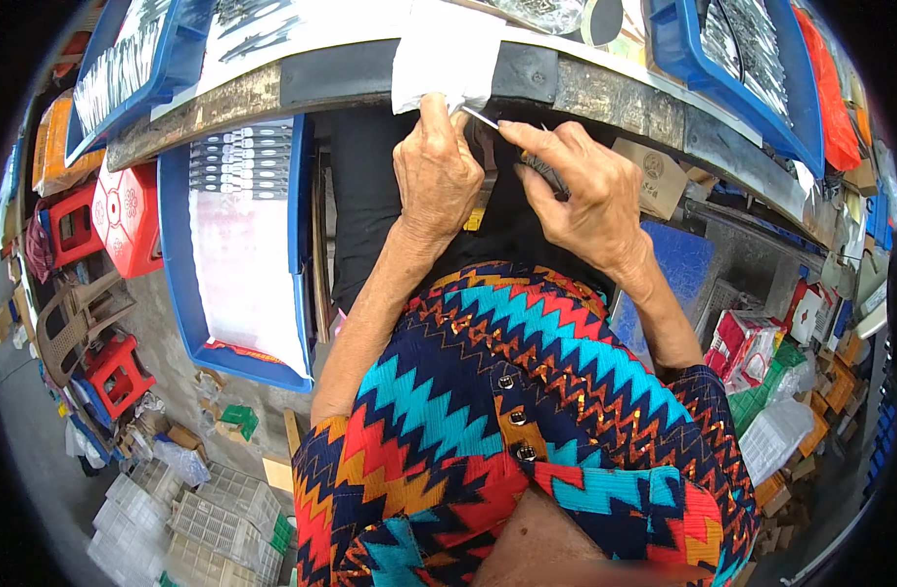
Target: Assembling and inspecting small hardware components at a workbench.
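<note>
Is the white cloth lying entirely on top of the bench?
No: the white cloth drapes over the bench's dark front edge, with the left hand at its lower end.

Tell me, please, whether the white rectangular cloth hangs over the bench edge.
Hanging over: the cloth covers part of the bench's black edge strip, ending below it.

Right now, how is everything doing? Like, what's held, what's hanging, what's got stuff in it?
Left hand: fingers curled at the cloth's edge; exact grip hidden
Right hand: closed around the tool
Thin tool: held, metal end toward the left hand
White cloth: draped over the table edge
Lower blue tray: holding pieces lined up at its far end
Upper right blue tray: loaded
Plastic crates: stacked
</note>
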Action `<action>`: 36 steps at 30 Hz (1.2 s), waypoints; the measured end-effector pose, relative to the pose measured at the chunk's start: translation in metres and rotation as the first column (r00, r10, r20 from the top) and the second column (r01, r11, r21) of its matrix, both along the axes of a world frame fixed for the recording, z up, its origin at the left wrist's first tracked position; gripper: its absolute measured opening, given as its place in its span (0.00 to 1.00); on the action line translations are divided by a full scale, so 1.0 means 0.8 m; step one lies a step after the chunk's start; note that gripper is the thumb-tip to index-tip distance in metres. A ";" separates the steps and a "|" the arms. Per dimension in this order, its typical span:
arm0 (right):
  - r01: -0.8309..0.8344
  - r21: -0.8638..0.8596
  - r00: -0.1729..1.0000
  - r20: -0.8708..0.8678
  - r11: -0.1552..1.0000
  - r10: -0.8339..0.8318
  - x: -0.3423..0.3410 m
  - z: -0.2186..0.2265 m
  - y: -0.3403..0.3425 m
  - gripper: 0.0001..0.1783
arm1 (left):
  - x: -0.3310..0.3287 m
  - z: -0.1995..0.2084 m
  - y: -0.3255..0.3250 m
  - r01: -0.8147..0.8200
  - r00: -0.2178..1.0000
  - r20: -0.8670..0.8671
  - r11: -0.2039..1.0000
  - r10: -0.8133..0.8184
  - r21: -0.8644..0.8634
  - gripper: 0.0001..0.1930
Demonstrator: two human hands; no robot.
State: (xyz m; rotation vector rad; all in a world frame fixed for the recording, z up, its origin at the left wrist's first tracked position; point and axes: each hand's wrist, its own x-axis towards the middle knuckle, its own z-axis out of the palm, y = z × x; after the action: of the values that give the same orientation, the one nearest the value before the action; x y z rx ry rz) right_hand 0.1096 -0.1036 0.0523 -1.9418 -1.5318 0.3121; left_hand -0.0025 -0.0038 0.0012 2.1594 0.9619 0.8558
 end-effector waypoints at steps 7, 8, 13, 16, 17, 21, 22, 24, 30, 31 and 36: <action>-0.271 0.156 0.788 0.603 0.950 0.125 0.006 -0.003 0.004 0.16 | 0.000 0.006 0.000 0.012 1.000 0.022 1.000 -0.012 -0.004 0.04; -0.272 0.152 0.787 0.603 0.950 0.129 0.006 -0.006 0.004 0.16 | 0.001 0.007 0.000 0.013 1.000 0.028 1.000 -0.013 -0.013 0.04; -0.188 0.119 0.963 0.218 0.975 0.159 0.002 -0.009 0.003 0.18 | 0.002 0.001 0.003 0.041 0.999 0.005 0.999 -0.041 0.005 0.05; -0.138 0.100 0.990 0.015 0.985 0.137 0.001 -0.003 0.008 0.16 | 0.000 0.001 0.004 0.036 0.999 0.015 0.999 -0.036 0.008 0.06; -0.137 0.095 0.991 0.012 0.986 0.137 0.002 -0.004 0.009 0.16 | 0.000 0.001 0.004 0.032 0.999 0.023 0.999 -0.032 0.004 0.06; -0.019 0.058 0.940 -0.338 0.998 0.037 0.004 -0.004 0.010 0.15 | 0.005 -0.002 0.002 0.020 0.999 0.033 0.999 -0.022 0.034 0.06; 0.031 -0.009 0.879 -0.475 0.999 -0.032 0.003 -0.001 0.010 0.15 | 0.005 -0.002 0.003 0.023 1.000 0.020 0.999 -0.024 0.042 0.06; 0.035 -0.133 0.787 -0.607 0.991 -0.109 0.006 0.010 0.012 0.15 | 0.004 -0.002 0.004 0.025 1.000 0.005 0.999 -0.025 0.048 0.06; -0.026 -0.362 0.282 -0.897 0.932 -0.341 0.016 0.011 0.014 0.19 | 0.004 -0.003 0.005 0.019 1.000 -0.025 0.996 -0.017 0.088 0.07; -0.026 -0.363 0.281 -0.897 0.931 -0.342 0.018 0.008 0.013 0.19 | 0.003 -0.004 0.004 0.016 0.999 -0.029 0.996 -0.014 0.082 0.07; -0.102 -0.360 -0.141 -0.918 0.927 -0.372 0.026 -0.004 0.013 0.22 | 0.005 -0.005 0.006 0.004 1.000 -0.016 0.993 -0.002 0.115 0.08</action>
State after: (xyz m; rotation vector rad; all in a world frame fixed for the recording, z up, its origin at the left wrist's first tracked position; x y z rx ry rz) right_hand 0.1304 -0.0930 0.0489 -1.1749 -0.0832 1.6351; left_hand 0.0011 0.0010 -0.0024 2.2674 0.9378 0.9137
